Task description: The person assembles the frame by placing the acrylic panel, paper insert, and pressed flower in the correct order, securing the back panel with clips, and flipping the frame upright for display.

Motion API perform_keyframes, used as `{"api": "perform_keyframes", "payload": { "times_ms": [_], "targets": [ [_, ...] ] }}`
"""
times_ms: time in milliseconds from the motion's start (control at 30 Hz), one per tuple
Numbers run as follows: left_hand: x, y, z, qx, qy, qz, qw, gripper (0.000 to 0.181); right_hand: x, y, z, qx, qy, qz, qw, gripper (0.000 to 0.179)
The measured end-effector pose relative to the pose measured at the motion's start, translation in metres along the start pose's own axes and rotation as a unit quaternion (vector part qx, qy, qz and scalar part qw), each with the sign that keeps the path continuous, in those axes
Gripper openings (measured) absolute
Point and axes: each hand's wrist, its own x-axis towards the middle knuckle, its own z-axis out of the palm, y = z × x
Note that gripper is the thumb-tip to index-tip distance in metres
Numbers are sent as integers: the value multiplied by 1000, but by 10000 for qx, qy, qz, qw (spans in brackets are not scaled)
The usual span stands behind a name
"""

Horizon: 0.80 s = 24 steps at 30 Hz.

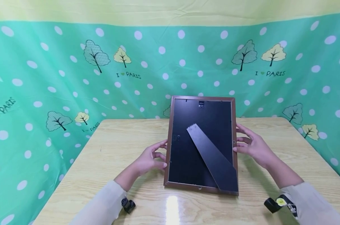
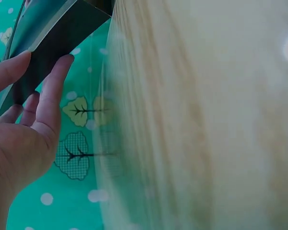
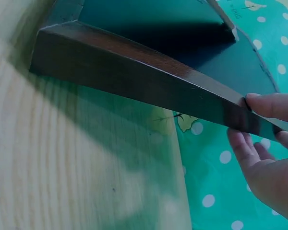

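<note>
A picture frame (image 1: pixel 203 140) with brown edges stands tilted on the table, its black back towards me. A dark easel leg (image 1: pixel 212 156) runs slantwise across that back, from near the middle down to the lower right corner. My left hand (image 1: pixel 150 159) grips the left edge, thumb on the near side and fingers behind. On the right edge, my right hand (image 1: pixel 254 147) holds the frame between thumb and fingers. The right wrist view shows the brown side edge (image 3: pixel 134 76) pinched there. The picture side is hidden.
The frame is on a pale wooden table (image 1: pixel 116 140) with a light reflection near its front. A green dotted cloth (image 1: pixel 147 62) with printed trees hangs behind and at the sides. Small black devices (image 1: pixel 128 205) are strapped to both wrists.
</note>
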Motion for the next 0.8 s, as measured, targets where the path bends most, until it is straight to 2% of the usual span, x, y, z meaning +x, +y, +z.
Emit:
{"api": "perform_keyframes", "payload": {
  "times_ms": [200,333,500,633,800],
  "targets": [
    [8,7,-1,343,210,53,9992,98,9,-4,-2,39,30,-137,9999,97],
    [14,14,-4,331,297,64,9990,95,16,-7,0,37,96,-314,9995,96],
    [23,22,-11,93,463,139,9988,82,24,-10,1,-182,207,-543,9981,97],
    [28,30,-15,36,571,326,9978,72,29,-12,0,-415,265,-719,9962,96],
    [31,42,-15,459,691,530,9951,59,38,-18,3,-829,250,-1044,9908,94]
  ]
}}
